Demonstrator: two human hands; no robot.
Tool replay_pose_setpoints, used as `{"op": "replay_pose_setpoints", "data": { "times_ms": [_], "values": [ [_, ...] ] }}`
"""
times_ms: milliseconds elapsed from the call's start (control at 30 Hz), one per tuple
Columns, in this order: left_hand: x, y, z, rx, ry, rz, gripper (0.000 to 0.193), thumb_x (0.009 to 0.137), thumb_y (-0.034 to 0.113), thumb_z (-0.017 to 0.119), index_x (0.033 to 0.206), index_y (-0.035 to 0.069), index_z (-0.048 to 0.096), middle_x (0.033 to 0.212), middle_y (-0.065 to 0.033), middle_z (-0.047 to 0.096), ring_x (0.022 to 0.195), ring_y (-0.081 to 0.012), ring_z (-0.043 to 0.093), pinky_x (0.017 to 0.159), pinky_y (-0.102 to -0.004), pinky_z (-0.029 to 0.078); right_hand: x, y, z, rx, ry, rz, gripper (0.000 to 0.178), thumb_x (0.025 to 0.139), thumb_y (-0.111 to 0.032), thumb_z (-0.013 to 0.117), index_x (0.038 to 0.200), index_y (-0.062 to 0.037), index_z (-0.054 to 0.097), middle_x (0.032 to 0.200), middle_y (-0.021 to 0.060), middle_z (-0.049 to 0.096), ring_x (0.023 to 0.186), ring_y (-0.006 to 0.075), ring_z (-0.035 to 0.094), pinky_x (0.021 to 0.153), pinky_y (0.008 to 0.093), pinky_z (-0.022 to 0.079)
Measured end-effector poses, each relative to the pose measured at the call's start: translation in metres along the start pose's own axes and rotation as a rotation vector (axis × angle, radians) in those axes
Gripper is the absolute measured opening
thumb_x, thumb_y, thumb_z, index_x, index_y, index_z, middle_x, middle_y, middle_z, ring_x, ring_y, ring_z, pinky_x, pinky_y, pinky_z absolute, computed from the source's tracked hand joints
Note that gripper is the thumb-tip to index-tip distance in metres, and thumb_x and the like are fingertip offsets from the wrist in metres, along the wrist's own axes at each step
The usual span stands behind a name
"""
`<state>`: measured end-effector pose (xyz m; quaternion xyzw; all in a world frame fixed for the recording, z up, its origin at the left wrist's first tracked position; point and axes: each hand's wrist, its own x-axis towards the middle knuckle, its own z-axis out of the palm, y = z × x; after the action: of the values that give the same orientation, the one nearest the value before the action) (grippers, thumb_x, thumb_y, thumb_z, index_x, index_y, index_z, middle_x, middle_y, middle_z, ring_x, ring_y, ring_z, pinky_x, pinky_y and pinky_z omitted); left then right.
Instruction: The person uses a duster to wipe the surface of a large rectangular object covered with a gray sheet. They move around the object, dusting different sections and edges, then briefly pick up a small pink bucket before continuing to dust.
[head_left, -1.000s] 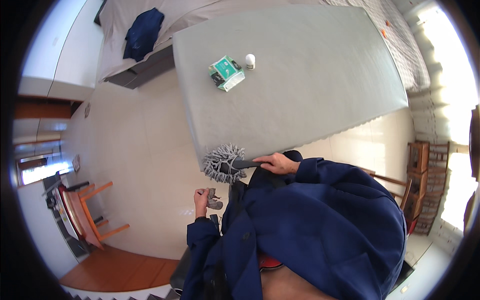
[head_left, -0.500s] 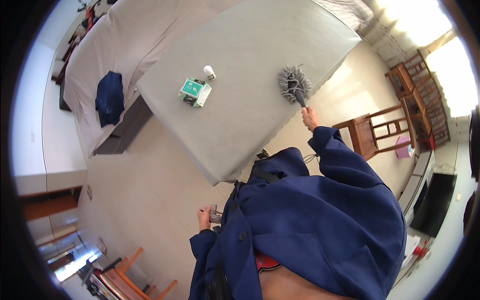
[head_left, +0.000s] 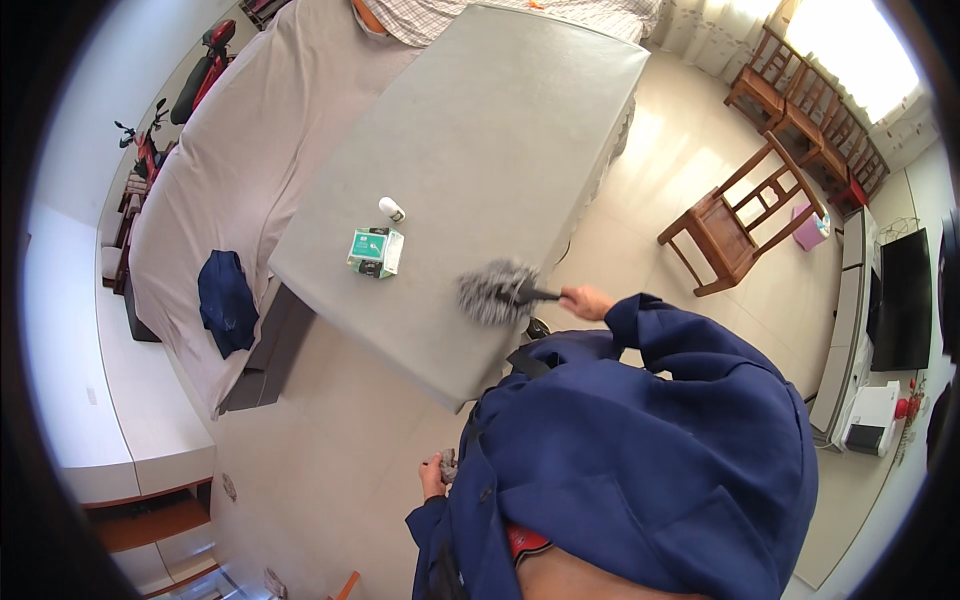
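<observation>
My right hand is closed round the dark handle of a grey, shaggy duster. The duster's head lies on the near right part of a table with a grey cover; its fibres look blurred. Low at my left side, my left hand is closed on a crumpled greyish cloth, partly hidden by my jacket. Left of the duster, a green and white box stands on the table. Just beyond it lies a small white bottle.
A draped sofa borders the table's left side, with a dark blue garment on it. To the right stands a wooden chair, near a pink bin. A television is at the far right.
My right hand has brought the duster nearer and to the left along the table, and its handle now points sideways. My left hand still holds the cloth. The view has shifted.
</observation>
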<state>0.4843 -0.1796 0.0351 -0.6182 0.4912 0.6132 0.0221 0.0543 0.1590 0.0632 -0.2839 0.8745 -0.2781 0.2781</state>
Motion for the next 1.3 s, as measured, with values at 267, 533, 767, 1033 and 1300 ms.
{"op": "replay_pose_setpoints", "data": {
  "times_ms": [267,533,767,1033,1300],
  "values": [
    [0.062,-0.037,0.001,0.102,-0.021,0.011,0.019,0.076,0.021,0.068,0.08,0.006,0.057,0.061,-0.0012,0.054,0.046,-0.0112,0.045,0.042,-0.0274,0.035,0.097,0.075,-0.045,0.118,0.801,0.415,0.032,0.087,-0.032,0.05,0.088,-0.001,0.055,0.079,0.0262,0.06,0.078,0.0445,0.057,0.069,0.0517,0.044],
    [0.051,-0.027,0.022,0.047,-0.014,0.054,0.024,0.078,0.023,0.065,0.067,0.003,0.058,0.061,-0.0019,0.054,0.052,-0.0133,0.048,0.05,-0.0297,0.039,0.072,-0.006,0.009,0.143,0.285,0.043,0.029,0.086,-0.032,0.052,0.094,-0.0041,0.053,0.077,0.0253,0.06,0.074,0.0445,0.058,0.069,0.0501,0.046],
    [0.041,-0.019,0.034,0.109,-0.082,-0.015,0.025,0.081,0.022,0.061,0.076,-0.001,0.06,0.073,-0.0097,0.061,0.063,-0.0168,0.056,0.055,-0.0336,0.044,0.078,0.011,-0.05,-0.077,0.063,-0.165,0.029,0.084,-0.034,0.053,0.09,-0.0061,0.058,0.076,0.0219,0.061,0.074,0.0422,0.058,0.066,0.0491,0.046],
    [0.054,-0.034,0.027,0.234,0.131,0.077,0.036,0.08,0.027,0.065,0.092,-0.006,0.061,0.087,-0.0182,0.065,0.081,-0.0266,0.062,0.072,-0.0363,0.047,0.163,0.049,-0.088,0.153,0.741,0.532,0.033,0.086,-0.033,0.051,0.09,-0.0007,0.055,0.087,0.0269,0.061,0.085,0.0455,0.057,0.074,0.0509,0.046],
    [0.053,-0.037,0.017,0.15,0.108,0.048,0.03,0.08,0.025,0.064,0.086,-0.004,0.061,0.082,-0.015,0.063,0.073,-0.0237,0.06,0.067,-0.035,0.046,0.11,-0.034,0.014,0.148,0.289,0.082,0.027,0.086,-0.03,0.05,0.092,-0.0033,0.054,0.079,0.0237,0.06,0.076,0.044,0.058,0.067,0.0493,0.046]
  ]
}}
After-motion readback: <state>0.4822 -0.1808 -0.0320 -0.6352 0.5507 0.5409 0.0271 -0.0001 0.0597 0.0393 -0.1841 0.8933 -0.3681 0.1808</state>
